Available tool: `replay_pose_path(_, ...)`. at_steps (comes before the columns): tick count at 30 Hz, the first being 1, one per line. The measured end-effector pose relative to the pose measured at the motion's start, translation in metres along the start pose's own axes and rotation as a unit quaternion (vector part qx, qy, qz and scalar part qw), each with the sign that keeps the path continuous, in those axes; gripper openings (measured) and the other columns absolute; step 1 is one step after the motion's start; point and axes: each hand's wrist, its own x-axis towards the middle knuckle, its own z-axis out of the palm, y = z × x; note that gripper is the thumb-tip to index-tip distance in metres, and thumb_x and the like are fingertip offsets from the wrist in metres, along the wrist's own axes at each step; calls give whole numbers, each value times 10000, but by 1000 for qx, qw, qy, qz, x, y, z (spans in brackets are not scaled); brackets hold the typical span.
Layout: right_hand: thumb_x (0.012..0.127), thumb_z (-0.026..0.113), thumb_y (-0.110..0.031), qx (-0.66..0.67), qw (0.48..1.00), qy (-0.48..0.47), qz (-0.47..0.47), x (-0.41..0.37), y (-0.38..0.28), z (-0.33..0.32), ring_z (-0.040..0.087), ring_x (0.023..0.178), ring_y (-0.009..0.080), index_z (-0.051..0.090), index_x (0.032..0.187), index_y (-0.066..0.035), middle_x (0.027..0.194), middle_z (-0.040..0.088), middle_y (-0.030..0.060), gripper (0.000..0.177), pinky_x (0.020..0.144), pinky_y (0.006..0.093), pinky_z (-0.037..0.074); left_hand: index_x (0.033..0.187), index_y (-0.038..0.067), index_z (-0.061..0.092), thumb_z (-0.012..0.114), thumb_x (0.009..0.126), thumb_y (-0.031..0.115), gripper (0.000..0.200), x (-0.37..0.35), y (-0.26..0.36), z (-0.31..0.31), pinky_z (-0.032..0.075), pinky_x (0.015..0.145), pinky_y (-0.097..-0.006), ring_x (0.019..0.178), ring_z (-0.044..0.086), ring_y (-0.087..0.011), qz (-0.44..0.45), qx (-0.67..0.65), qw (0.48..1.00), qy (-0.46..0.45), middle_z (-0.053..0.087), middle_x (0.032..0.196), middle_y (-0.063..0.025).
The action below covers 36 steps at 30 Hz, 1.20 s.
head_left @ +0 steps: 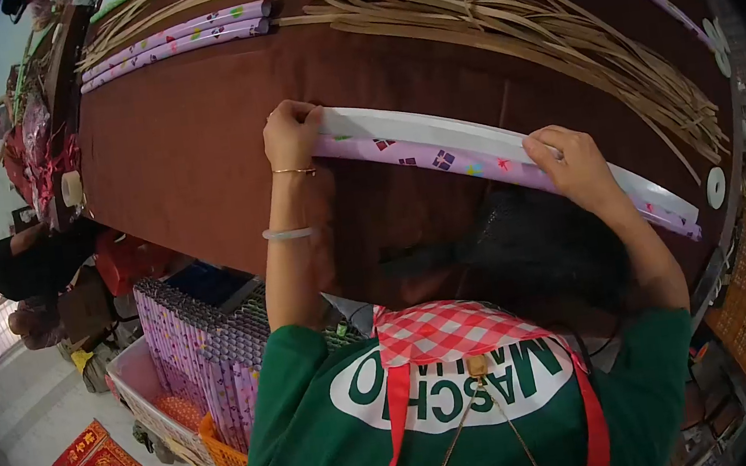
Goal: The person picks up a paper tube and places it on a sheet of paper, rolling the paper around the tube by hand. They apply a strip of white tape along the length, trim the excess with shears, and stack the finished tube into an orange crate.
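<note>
A long, narrow purple patterned sheet [458, 165] with a white inner side lies folded lengthwise across the brown table. It slants down from upper left to lower right. My left hand [293, 135] is closed, with thumb and fingers pinching the sheet's left end. Farther along the same sheet, my right hand [574, 163] grips the upper white edge between thumb and curled fingers. The sheet's right end sticks out past my right wrist. A dark black object [541, 236] lies just below the sheet, near the table's front edge.
Loose flat tan strips [496, 18] spread over the far table. Rolled purple tubes [182, 42] lie at far left. A white tape roll [716, 188] sits at the right edge. Left of me, a bin [122, 375] holds many upright purple tubes. A person in black [42, 264] is beyond it.
</note>
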Motion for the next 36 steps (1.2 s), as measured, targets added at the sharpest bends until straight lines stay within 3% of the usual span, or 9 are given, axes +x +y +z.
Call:
replay_pose_path(9, 807, 612, -299, -78, 994, 59, 40, -19, 3, -1, 615, 809, 300, 642, 874, 13, 907, 632, 125, 320, 725, 356, 474, 807, 36, 657, 672, 700, 170, 172, 3, 3, -6, 491, 663, -328, 702, 635, -226, 3, 20, 999, -37, 659, 749, -98)
replay_pose_path(11, 802, 615, -342, -101, 991, 61, 60, -19, 2, -5, 615, 808, 320, 652, 862, -2, 915, 634, 120, 347, 722, 378, 480, 819, -6, 637, 668, 744, 120, 150, 0, 10, -7, 478, 651, -269, 689, 599, -135, -17, 36, 999, -34, 647, 743, -76)
replay_pose_path(15, 795, 608, -393, -143, 982, 67, 101, -17, 7, -12, 617, 798, 304, 660, 855, -29, 921, 633, 87, 373, 697, 375, 480, 826, -8, 635, 666, 745, 117, 152, -2, 11, -8, 478, 650, -271, 693, 600, -138, -10, 18, 999, -45, 646, 747, -79)
replay_pose_path(17, 794, 605, -403, -162, 977, 87, 110, -18, 7, -16, 615, 792, 299, 662, 852, -34, 929, 628, 76, 378, 688, 374, 479, 804, 33, 647, 669, 715, 183, 175, 0, 4, -6, 491, 666, -323, 703, 630, -213, -1, 22, 1000, -22, 658, 762, -89)
replay_pose_path(20, 804, 598, -368, -172, 971, 89, 143, -22, 2, -25, 601, 804, 254, 661, 879, -53, 962, 598, 38, 330, 711, 352, 462, 805, 34, 638, 667, 725, 192, 179, -3, 8, -7, 488, 667, -330, 702, 620, -218, -9, 20, 1000, -21, 644, 750, -91)
replay_pose_path(26, 820, 578, -407, -142, 975, 123, 115, -36, 12, -25, 589, 768, 258, 661, 847, -18, 960, 583, 60, 398, 668, 350, 457, 811, 26, 630, 657, 749, 201, 188, -3, 1, -6, 477, 691, -338, 743, 604, -233, 19, 36, 999, -21, 634, 786, -107)
replay_pose_path(31, 825, 601, -338, -30, 988, 105, 110, -47, 29, -34, 588, 765, 252, 654, 806, 14, 896, 604, 103, 357, 691, 333, 452, 814, 33, 631, 652, 756, 195, 173, -3, -6, -5, 471, 692, -343, 745, 597, -238, 29, 28, 999, -24, 634, 797, -106)
replay_pose_path(35, 813, 627, -295, 3, 984, 116, 138, -53, 41, -39, 592, 776, 243, 652, 790, 21, 878, 615, 112, 318, 695, 323, 451, 812, 33, 628, 654, 758, 193, 172, -3, -7, -5, 468, 691, -345, 749, 595, -238, 46, 27, 998, -16, 634, 793, -102)
replay_pose_path(36, 815, 619, -256, -14, 981, 124, 148, -54, 42, -38, 581, 790, 206, 634, 806, 35, 874, 611, 96, 291, 715, 292, 438, 812, 33, 628, 654, 758, 193, 172, -4, -3, -6, 468, 691, -345, 749, 595, -238, 45, 27, 998, -19, 634, 793, -102)
